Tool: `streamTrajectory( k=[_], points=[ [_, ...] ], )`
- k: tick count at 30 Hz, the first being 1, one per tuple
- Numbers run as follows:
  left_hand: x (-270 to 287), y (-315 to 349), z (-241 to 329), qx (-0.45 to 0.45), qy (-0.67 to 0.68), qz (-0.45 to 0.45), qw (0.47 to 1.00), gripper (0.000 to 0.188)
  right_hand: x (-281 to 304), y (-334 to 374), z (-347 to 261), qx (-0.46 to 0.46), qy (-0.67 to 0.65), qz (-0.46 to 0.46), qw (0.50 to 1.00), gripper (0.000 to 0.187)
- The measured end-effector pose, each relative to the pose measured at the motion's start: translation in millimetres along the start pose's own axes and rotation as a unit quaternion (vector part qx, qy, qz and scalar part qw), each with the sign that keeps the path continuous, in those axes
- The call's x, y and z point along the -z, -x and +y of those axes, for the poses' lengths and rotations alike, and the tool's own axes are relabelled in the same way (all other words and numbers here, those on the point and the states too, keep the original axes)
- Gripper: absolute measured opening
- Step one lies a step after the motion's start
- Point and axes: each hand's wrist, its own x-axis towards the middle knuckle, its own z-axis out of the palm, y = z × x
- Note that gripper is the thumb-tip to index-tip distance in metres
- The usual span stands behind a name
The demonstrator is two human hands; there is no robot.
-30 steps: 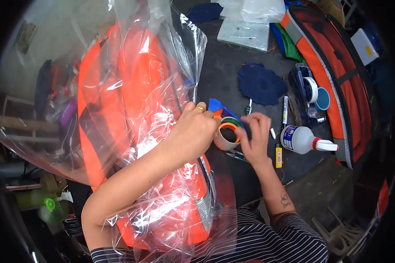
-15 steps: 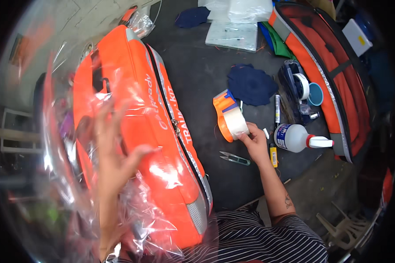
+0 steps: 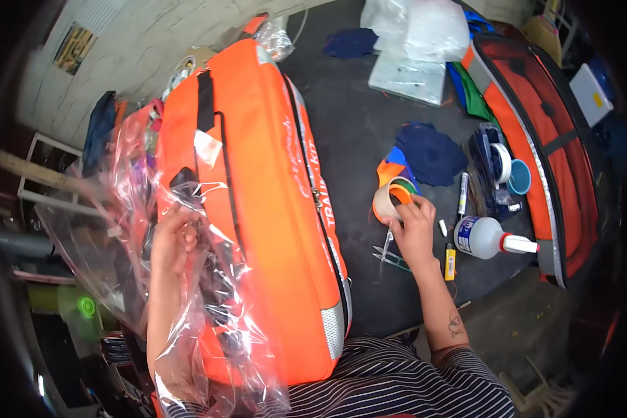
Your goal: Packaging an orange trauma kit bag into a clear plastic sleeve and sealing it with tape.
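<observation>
A large orange bag (image 3: 272, 209) with a black zipper and grey trim lies across the table's left side. Clear plastic film (image 3: 223, 327) drapes over its near left part. My left hand (image 3: 174, 240) is closed at the bag's left side, its curled fingers on the film. My right hand (image 3: 416, 226) pinches the edge of a tape roll (image 3: 389, 202) in an orange and blue tape dispenser (image 3: 391, 171). A short clear strip (image 3: 387, 244) hangs below the roll by my thumb. Thread snips (image 3: 395, 260) lie just under this hand, partly covered by the strip.
Right of my hand are a spray bottle (image 3: 479, 237), a yellow lighter (image 3: 450, 262), a marker (image 3: 462, 195) and its white cap (image 3: 443, 227). Farther back lie dark blue cloth (image 3: 432, 155) and plastic packets (image 3: 409, 75). A second orange bag (image 3: 515, 139) lines the right edge.
My left hand went from spread and raised over the bag to closed on the film. My right hand has shifted its hold on the tape roll, and the dispenser has turned. The view has shifted.
</observation>
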Motion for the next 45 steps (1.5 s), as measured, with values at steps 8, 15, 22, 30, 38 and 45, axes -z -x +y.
streamTrajectory(
  k=[8,15,22,30,38,45],
  points=[
    [-21,20,9,0.011,0.114,-0.189,0.975,0.078,14,-10,-17,0.074,0.126,-0.196,0.97,0.052],
    [-23,19,11,-0.014,0.273,-0.342,0.899,0.091,71,-40,-134,0.217,-0.215,-0.13,0.943,0.059],
    [-58,34,20,-0.216,-0.175,-0.254,0.926,0.053,-8,-35,-210,0.438,-0.082,-0.277,0.851,0.052],
    [13,102,22,-0.302,-0.66,0.011,0.688,0.109,18,-71,-133,0.071,-0.393,-0.006,0.917,0.022],
    [44,22,6,-0.314,-0.45,-0.149,0.823,0.115,-1,9,2,-0.153,0.125,-0.13,0.972,0.04],
    [19,16,4,-0.325,-0.521,-0.15,0.775,0.103,16,-4,40,-0.103,0.083,0.053,0.99,0.021]
  ],
)
